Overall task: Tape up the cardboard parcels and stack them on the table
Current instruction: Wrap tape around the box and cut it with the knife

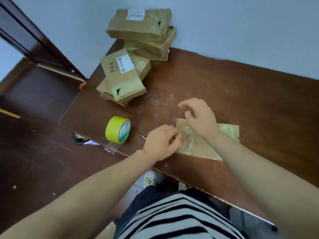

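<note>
— Lying where, that parcel (195, 145)?
— Flat at the near edge of the table (241, 92), long axis left to right. Left hand (160, 142) curls at its left end, right hand (200, 116) hovers loosely above; holding anything? Can't tell.

Scratched brown wooden table (224, 87), glossy-taped cardboard parcel (229, 133)
</note>
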